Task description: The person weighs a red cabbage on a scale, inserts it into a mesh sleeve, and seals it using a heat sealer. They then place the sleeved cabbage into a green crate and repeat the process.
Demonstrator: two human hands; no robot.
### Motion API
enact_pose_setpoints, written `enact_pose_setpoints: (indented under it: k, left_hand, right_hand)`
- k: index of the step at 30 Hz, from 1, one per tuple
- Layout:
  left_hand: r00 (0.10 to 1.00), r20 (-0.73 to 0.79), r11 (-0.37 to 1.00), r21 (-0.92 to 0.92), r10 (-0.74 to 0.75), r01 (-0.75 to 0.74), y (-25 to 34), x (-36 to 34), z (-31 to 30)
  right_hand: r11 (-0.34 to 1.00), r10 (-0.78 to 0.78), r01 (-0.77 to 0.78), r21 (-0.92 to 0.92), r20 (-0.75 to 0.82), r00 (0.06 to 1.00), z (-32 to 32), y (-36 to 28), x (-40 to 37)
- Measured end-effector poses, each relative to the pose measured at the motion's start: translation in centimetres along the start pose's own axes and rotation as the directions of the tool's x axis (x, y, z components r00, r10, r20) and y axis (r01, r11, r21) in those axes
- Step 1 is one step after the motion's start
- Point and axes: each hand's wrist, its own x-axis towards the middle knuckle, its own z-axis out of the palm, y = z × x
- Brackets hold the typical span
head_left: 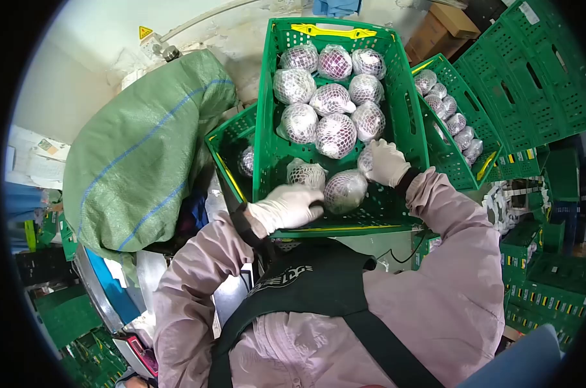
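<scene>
Round purple heads that look like red cabbages, each in white netting and clear film, lie in a green plastic crate point(264, 129). My right hand point(388, 164), in a white glove, grips a wrapped red cabbage point(365, 161) by the crate's right wall; the fingers partly cover it. My left hand point(285, 208), gloved too and slightly blurred, hovers over the near left part of the crate with thumb and fingers apart. Beside it lie one wrapped cabbage point(307, 173) and a larger wrapped cabbage point(344, 192). Several more wrapped cabbages point(335, 136) are grouped toward the far end.
A second green crate point(223, 139) sits lower, under the first. To the right stands a tilted crate point(477, 123) of wrapped heads, beside tall stacked crates point(532, 71). A large green woven sack point(144, 155) bulges on the left. Cardboard boxes point(438, 32) lie behind.
</scene>
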Motion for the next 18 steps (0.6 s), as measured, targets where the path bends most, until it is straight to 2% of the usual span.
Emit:
enact_pose_setpoints:
  k: [2, 3, 5, 6, 7, 9, 10, 11, 13, 14, 15, 16, 17, 18]
  left_hand:
    - [0.989, 0.143, 0.996, 0.087, -0.04, 0.028, 0.8, 0.0, 1.2]
    - [0.966, 0.227, 0.979, 0.188, -0.125, 0.083, 1.7, 0.5, 1.1]
    - [0.875, 0.447, 0.979, 0.158, -0.184, 0.125, 2.7, 2.5, 1.0]
    - [0.847, 0.505, 0.986, 0.081, -0.165, 0.144, 3.2, 3.7, 1.3]
    - [0.782, 0.616, 0.995, 0.058, -0.096, 0.076, 3.3, 5.6, 2.1]
    - [0.766, 0.643, 0.997, -0.061, 0.002, 0.048, 3.0, 7.4, 4.4]
    - [0.771, 0.635, 0.99, -0.073, -0.049, 0.123, 2.5, 8.1, 5.7]
    - [0.77, 0.636, 0.99, -0.069, -0.051, 0.122, 1.2, 8.5, 6.5]
    - [0.776, 0.631, 0.989, -0.102, -0.017, 0.105, 0.5, 7.9, 5.0]
    - [0.762, 0.63, 0.986, 0.034, -0.149, 0.165, 0.7, 7.9, 4.7]
    - [0.776, 0.609, 0.987, 0.084, -0.161, 0.139, 0.2, 7.9, 4.8]
    - [0.766, 0.598, 0.969, 0.203, -0.235, 0.139, 0.9, 7.8, 3.6]
    - [0.755, 0.579, 0.938, 0.319, -0.307, 0.137, 1.5, 7.7, 2.4]
    - [0.794, 0.538, 0.921, 0.383, -0.283, 0.069, 0.6, 8.0, 2.7]
  right_hand:
    - [0.992, 0.027, -0.009, -0.127, 0.142, 0.989, -0.2, -0.3, 0.2]
    - [0.992, 0.023, -0.006, -0.125, 0.136, 0.99, -0.5, -0.4, 0.3]
    - [0.999, 0.028, -0.025, -0.029, 0.124, 0.992, -1.3, -0.6, 0.6]
    - [0.999, 0.023, -0.02, -0.032, 0.119, 0.993, -1.0, -0.5, 1.0]
    - [1.0, 0.024, -0.023, -0.016, 0.056, 0.998, -0.3, -0.3, 1.4]
    - [1.0, 0.026, -0.026, -0.001, -0.011, 1.0, 0.0, -0.1, 1.9]
    - [0.998, 0.055, -0.056, 0.018, 0.045, 0.997, -0.5, -0.4, 2.1]
    - [0.995, 0.083, -0.087, 0.038, 0.104, 0.991, -0.8, -0.6, 1.9]
    - [0.99, 0.09, -0.096, 0.1, 0.067, 0.994, -0.6, 0.1, 1.5]
    - [0.985, 0.103, -0.111, 0.135, 0.069, 0.992, -0.4, 0.4, 1.4]
    - [0.978, 0.114, -0.125, 0.165, 0.074, 0.991, -0.4, 0.8, 1.3]
    - [0.977, 0.054, -0.06, 0.207, 0.032, 0.998, -0.4, 1.1, 1.3]
    - [0.976, 0.058, -0.064, 0.209, 0.038, 0.998, -0.3, 1.4, 1.0]
    - [0.985, -0.019, -0.002, 0.172, 0.118, 0.993, -1.7, 1.1, 0.1]
